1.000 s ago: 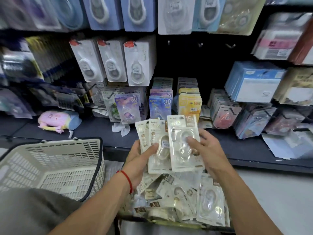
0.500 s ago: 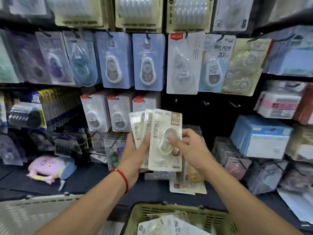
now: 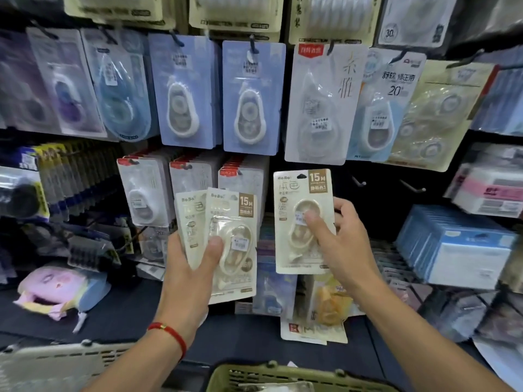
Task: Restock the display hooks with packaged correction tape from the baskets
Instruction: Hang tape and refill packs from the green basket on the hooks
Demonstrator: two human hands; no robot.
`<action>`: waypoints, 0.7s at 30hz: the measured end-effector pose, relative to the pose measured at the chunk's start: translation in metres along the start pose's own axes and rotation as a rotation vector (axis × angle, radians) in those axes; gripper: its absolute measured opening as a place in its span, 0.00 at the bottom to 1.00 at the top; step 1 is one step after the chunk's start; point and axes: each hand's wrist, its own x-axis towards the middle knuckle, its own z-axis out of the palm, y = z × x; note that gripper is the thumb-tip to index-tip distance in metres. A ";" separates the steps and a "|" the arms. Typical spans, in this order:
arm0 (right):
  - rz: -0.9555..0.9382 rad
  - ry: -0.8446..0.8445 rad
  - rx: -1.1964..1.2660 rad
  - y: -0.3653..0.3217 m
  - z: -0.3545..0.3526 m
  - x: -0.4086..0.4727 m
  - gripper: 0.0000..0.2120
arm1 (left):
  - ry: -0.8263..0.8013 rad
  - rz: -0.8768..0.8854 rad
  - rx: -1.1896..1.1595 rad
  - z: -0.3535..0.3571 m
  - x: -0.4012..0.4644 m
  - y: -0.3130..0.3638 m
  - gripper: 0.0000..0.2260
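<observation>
L hand (image 3: 189, 267) at approx 7 o'clock of frame centre, fingers curled round a small stack of cream correction tape packs (image 3: 226, 244), thumb pressed flat on the front blister. At least 2 packs visible, fanned slightly, front one marked 15M. Red string bracelet (image 3: 169, 333) on that wrist.

R hand (image 3: 342, 239) at approx 4 o'clock, pinching a single cream pack (image 3: 300, 222) by its R edge, thumb on the blister front, other fingers behind. Pack held upright, apart from the L stack, top edge just below the white hanging pack (image 3: 319, 106) at 12 o'clock.

Two bare hooks (image 3: 359, 181) at 3 o'clock of the single pack, sticking out of the dark back panel; pack's hang hole is not on either.

Above: row of blue packs (image 3: 252, 94) on hooks, 11-12 o'clock. White red-topped packs (image 3: 141, 190) at 9 o'clock, behind the L stack. Blue boxes (image 3: 458, 247) at 3-4 o'clock. Pink plush item (image 3: 56, 287) on the shelf at 8 o'clock.

Baskets at 6 o'clock: green basket (image 3: 283, 374) rim under the R forearm, contents mostly out of view; white basket (image 3: 56, 363) at 7 o'clock, bottom-L corner.
</observation>
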 end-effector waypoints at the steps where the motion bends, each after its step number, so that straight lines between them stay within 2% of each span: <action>1: -0.001 0.018 -0.004 -0.001 0.000 0.000 0.16 | 0.004 0.003 -0.006 -0.001 0.000 0.001 0.14; 6: 0.023 0.102 0.009 -0.004 0.001 0.005 0.19 | 0.002 0.012 -0.001 -0.002 -0.004 0.007 0.15; 12: 0.019 0.171 0.020 -0.004 0.008 0.005 0.15 | 0.017 0.037 0.014 0.004 -0.011 0.009 0.18; 18: 0.024 0.137 -0.007 0.003 0.013 0.006 0.15 | 0.040 0.067 -0.002 0.011 -0.014 0.012 0.18; 21: 0.040 0.029 -0.118 0.011 0.010 0.015 0.12 | 0.041 0.076 0.000 0.013 -0.015 0.013 0.17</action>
